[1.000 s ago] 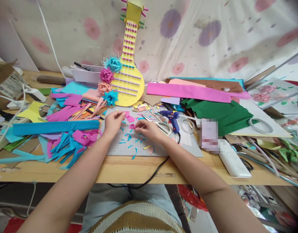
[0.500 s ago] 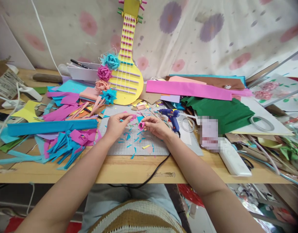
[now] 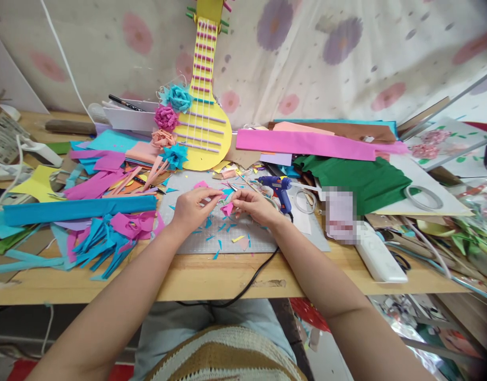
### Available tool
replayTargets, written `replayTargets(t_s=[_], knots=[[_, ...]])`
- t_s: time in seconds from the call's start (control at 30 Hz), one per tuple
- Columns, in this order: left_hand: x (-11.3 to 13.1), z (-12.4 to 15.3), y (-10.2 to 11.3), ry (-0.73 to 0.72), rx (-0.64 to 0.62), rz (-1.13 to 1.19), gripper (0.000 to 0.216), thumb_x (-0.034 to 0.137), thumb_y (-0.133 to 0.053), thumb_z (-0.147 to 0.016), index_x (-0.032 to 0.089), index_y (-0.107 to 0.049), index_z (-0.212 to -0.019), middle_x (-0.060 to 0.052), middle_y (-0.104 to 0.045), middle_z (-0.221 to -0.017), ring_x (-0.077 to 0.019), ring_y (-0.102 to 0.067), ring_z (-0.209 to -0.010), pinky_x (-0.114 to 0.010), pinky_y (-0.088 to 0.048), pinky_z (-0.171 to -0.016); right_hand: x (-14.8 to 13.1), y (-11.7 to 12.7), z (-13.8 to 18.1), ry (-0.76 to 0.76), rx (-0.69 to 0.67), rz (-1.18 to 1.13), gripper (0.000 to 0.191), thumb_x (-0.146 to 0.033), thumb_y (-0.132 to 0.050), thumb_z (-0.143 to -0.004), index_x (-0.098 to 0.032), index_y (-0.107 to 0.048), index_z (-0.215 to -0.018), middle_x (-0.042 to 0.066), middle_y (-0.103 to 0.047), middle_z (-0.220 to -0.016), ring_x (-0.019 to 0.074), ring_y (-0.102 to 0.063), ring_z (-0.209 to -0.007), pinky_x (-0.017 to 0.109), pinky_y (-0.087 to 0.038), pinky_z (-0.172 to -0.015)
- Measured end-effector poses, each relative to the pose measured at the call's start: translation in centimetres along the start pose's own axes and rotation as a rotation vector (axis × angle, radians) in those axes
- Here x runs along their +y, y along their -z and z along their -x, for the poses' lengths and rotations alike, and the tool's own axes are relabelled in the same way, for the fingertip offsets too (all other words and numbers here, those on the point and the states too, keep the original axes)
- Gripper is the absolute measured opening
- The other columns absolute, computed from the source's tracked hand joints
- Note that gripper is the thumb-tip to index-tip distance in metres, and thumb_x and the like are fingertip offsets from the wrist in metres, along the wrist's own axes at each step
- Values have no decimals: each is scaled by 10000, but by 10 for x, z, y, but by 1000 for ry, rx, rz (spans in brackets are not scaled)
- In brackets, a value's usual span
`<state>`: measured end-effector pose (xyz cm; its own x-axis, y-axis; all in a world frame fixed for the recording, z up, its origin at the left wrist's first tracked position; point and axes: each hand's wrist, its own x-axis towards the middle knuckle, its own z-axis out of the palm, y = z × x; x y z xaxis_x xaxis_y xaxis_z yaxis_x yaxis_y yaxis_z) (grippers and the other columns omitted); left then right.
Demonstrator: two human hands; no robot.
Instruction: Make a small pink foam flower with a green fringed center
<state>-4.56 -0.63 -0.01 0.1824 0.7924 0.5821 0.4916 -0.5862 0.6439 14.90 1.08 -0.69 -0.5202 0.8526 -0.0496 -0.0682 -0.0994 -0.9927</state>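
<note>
Over the grey cutting mat (image 3: 196, 244), my right hand (image 3: 253, 206) pinches a small rolled piece of pink crepe paper (image 3: 227, 208). My left hand (image 3: 194, 209) is closed in a pinch just beside it, fingertips almost meeting those of the right; whatever they hold is too small to make out. Behind the left fingers another pink paper scrap (image 3: 201, 184) shows on the mat. Small blue snippets (image 3: 208, 223) lie scattered below both hands. A blue glue gun (image 3: 281, 191) rests right of my right hand, and metal scissor-like tips (image 3: 233, 187) show between the hands.
A yellow paper lute (image 3: 206, 129) with crepe flowers (image 3: 167, 117) leans against the curtain. Coloured paper strips (image 3: 96, 241) pile up on the left. Green crepe paper (image 3: 354, 182), tape rolls (image 3: 423, 197) and a white power strip (image 3: 380, 256) lie right. A black cord (image 3: 251, 286) crosses the table edge.
My left fingertips have moved right, close to the right hand. The pink piece that was at the left fingertips is no longer seen there. The right hand's pink roll has turned.
</note>
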Motion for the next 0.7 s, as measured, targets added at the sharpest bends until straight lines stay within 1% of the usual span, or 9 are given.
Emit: replayTargets(t_s=[0.2,0.3,0.47,0.7], knots=[[1,0,0,-61,-31,-40,187,298,-558,-793,199,-704,-856,-20,-722,-840,-115,-654,-662,-203,-534,-601,0,-2,0,5,-18,-20,263,-369,-688,-691,-168,-533,-761,-29,-603,-640,76,-568,-576,208,-474,-554],[3,0,0,-75,-58,-64,190,311,-559,-793,208,-707,-852,-18,-724,-829,-116,-655,-650,-202,-528,-593,-1,-3,0,21,4,-19,278,-375,-692,-685,-175,-514,-761,-37,-596,-625,74,-559,-555,208,-471,-540],[5,2,-1,-38,-86,-95,199,326,-562,-788,214,-714,-851,-16,-727,-814,-122,-654,-624,-209,-519,-575,0,-4,-1,41,45,0,283,-368,-689,-691,-181,-485,-750,-52,-572,-609,68,-539,-529,206,-469,-523],[5,2,-3,13,-100,-97,206,326,-556,-784,223,-718,-859,-13,-726,-810,-127,-647,-604,-223,-510,-578,2,-3,-1,71,71,-18,282,-372,-681,-701,-182,-478,-747,-51,-553,-626,69,-537,-558,211,-482,-537]])
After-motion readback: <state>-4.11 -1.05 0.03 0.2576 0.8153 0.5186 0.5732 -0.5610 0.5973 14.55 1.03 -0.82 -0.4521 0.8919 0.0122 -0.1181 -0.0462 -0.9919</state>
